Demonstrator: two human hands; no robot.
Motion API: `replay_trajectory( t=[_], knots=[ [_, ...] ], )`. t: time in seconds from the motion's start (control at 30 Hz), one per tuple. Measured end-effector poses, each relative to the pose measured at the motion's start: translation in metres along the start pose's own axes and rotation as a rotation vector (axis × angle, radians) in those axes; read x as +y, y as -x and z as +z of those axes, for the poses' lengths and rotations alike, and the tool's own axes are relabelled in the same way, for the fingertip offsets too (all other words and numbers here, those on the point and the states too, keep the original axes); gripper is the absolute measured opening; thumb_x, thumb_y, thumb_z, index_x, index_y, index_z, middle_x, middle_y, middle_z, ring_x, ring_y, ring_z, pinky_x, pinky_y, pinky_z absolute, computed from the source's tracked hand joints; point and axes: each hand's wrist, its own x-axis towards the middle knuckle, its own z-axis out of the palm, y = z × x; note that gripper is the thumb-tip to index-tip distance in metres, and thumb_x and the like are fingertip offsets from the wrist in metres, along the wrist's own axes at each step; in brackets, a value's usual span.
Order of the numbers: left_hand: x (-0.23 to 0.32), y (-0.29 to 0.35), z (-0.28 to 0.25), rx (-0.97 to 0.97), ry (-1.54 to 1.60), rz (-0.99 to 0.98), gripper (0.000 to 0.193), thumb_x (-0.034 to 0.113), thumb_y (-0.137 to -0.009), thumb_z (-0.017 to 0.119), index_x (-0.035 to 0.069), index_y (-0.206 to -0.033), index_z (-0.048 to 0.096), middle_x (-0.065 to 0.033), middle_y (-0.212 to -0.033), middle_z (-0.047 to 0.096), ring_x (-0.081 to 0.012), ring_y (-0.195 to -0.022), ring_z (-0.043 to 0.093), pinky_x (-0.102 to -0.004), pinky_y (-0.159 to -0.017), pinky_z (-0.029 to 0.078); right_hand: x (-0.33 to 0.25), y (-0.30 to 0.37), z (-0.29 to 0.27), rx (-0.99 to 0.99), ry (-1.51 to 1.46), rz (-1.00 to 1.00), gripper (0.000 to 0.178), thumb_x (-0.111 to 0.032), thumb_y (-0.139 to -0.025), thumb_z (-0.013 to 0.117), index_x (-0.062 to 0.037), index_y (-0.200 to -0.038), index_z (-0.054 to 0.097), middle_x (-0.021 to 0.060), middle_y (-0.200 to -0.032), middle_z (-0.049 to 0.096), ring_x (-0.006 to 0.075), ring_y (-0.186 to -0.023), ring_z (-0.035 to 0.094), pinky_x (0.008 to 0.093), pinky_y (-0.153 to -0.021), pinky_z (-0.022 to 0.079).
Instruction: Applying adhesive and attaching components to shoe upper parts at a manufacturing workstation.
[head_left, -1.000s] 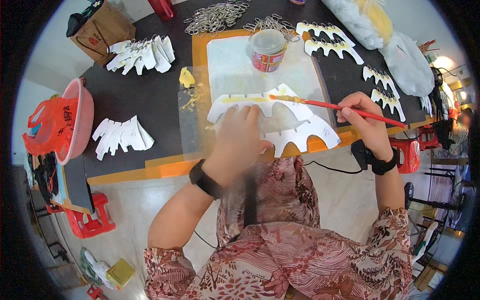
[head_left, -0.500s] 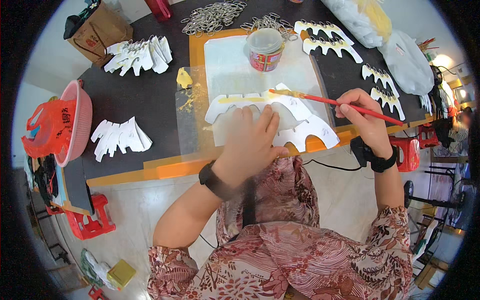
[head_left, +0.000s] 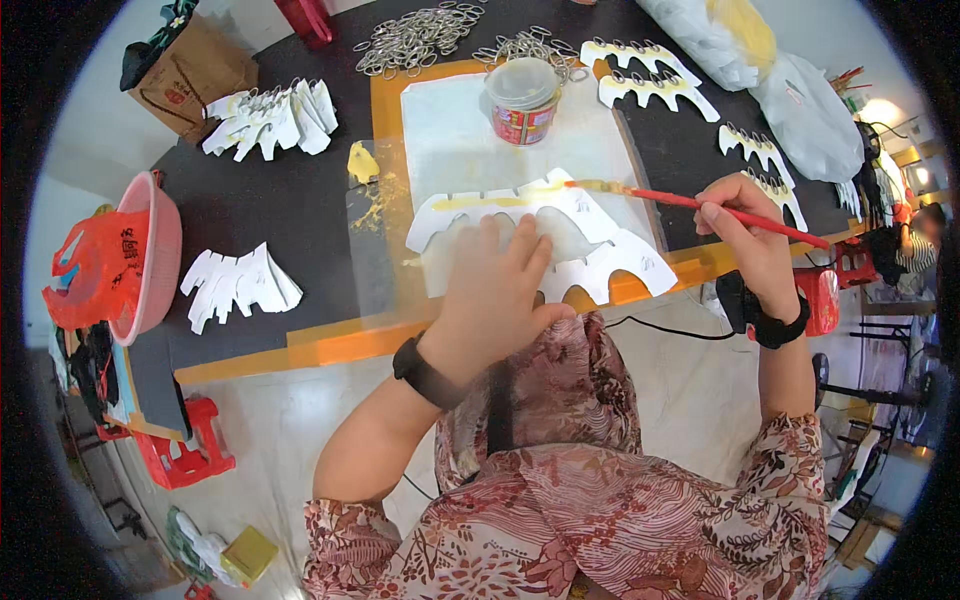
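- White scalloped paper cutout point(head_left: 560, 235) lies flat on a pale work sheet point(head_left: 450, 130) over the dark tabletop point(head_left: 290, 200); the sheet likely keeps yellow paste off the surface.
- Left hand point(head_left: 495, 295): open, palm down, fingers spread on the cutout's lower part, apparently pinning it against brush drag.
- Right hand point(head_left: 755, 245): closed in a pen-style grip on a red-handled brush point(head_left: 700, 205); bristle tip touches the cutout's upper edge, where a yellow streak shows.
- Lidded round tub point(head_left: 522, 98) stands just above the cutout, within brush reach.
- Finished-looking cutout stacks point(head_left: 240, 285) sit well apart to the left, clear of wet work.
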Motion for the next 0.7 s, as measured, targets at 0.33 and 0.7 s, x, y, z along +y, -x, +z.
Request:
replay_trajectory(
  t=[0.33,0.7],
  knots=[
    [0.0019,0.0003,-0.0003,-0.016,0.001,-0.003,0.068,0.055,-0.078,0.060,0.007,-0.125,0.050,-0.0183,-0.136,0.043,-0.0455,-0.116,0.042,-0.0539,-0.095,0.032,0.0077,0.0022,0.0024,0.008,-0.017,0.019,0.007,-0.008,-0.089,0.057,-0.0014,-0.092,0.056,0.0023,-0.082,0.059,0.0071,-0.076,0.056,0.0217,-0.070,0.046],
    [0.0020,0.0008,-0.0006,-0.005,0.009,-0.004,0.068,0.056,-0.078,0.060,0.007,-0.124,0.051,-0.0187,-0.136,0.043,-0.0459,-0.117,0.041,-0.0540,-0.094,0.033,0.0056,0.0029,0.0067,-0.015,-0.023,-0.018,0.007,-0.007,-0.088,0.058,-0.0015,-0.092,0.056,0.0018,-0.082,0.060,0.0065,-0.076,0.056,0.0210,-0.069,0.046]
  ],
)
